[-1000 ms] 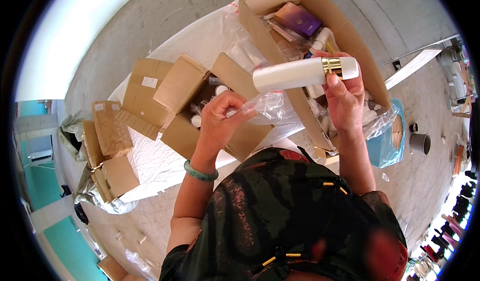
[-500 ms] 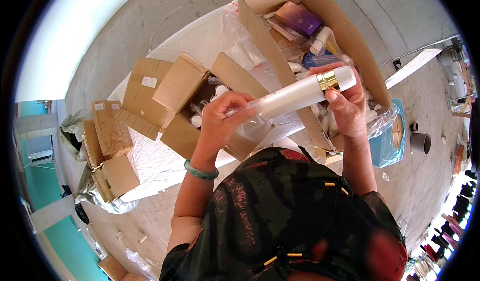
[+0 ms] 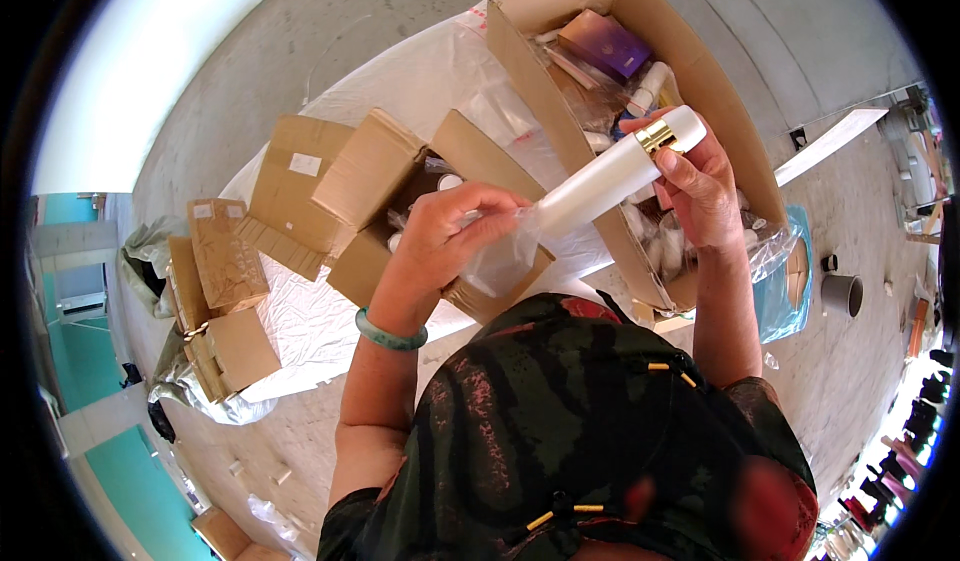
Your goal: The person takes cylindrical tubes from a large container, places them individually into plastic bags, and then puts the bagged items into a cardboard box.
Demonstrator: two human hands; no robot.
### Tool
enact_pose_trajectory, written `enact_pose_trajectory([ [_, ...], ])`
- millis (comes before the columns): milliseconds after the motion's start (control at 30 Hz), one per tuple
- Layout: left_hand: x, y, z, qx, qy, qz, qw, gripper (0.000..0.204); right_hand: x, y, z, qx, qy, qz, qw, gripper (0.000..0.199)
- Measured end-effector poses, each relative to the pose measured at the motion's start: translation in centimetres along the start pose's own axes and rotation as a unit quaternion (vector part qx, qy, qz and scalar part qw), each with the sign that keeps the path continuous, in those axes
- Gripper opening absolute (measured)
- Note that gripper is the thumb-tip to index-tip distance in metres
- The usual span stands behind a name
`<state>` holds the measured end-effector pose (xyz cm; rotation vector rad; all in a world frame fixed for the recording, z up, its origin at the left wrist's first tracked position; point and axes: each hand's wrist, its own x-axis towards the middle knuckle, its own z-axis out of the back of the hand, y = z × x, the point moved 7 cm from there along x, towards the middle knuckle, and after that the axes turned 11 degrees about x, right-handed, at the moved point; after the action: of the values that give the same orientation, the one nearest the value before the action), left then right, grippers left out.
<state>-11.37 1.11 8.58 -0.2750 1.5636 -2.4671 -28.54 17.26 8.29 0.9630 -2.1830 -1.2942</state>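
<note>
Right hand [image 3: 700, 186] grips the cap end of a long frosted white bottle [image 3: 610, 176] w/ shiny gold collar, held tilted above the big cardboard box [image 3: 720, 91]. Left hand [image 3: 440, 246] pinches the mouth of a thin clear plastic bag [image 3: 505, 256], crinkly, at the bottle's lower end; bottle bottom sits just inside it. Smaller open cardboard box [image 3: 375, 171] below left hand, on wrinkled white plastic sheet [image 3: 310, 311]. Green smooth bangle [image 3: 390, 333] on left wrist.

Bright daylight, sharp centre, fisheye bending, dark rim.
</note>
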Motion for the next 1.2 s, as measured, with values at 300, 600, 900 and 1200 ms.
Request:
enact_pose_trajectory([
  [300, 1.3, 0.0, 0.9, -0.050, -0.007, -0.023, 0.998, 0.008, 0.8, 1.0, 0.0, 0.048, 0.022, 0.068, 0.996, 0.042],
  [600, 2.2, 0.7, -1.0, -0.069, 0.025, 0.048, 0.996, 0.012, -0.5, 1.9, -1.4, 0.005, 0.034, 0.072, 0.997, 0.044],
  [900, 2.5, 1.9, -3.4, -0.126, 0.027, 0.154, 0.980, 0.021, -1.9, 2.6, -2.1, -0.063, 0.074, 0.077, 0.992, 0.048],
  [1200, 2.0, 5.1, -5.1, -0.260, 0.034, 0.197, 0.945, 0.029, -3.7, 3.7, -0.6, -0.128, 0.064, 0.041, 0.989, 0.043],
])
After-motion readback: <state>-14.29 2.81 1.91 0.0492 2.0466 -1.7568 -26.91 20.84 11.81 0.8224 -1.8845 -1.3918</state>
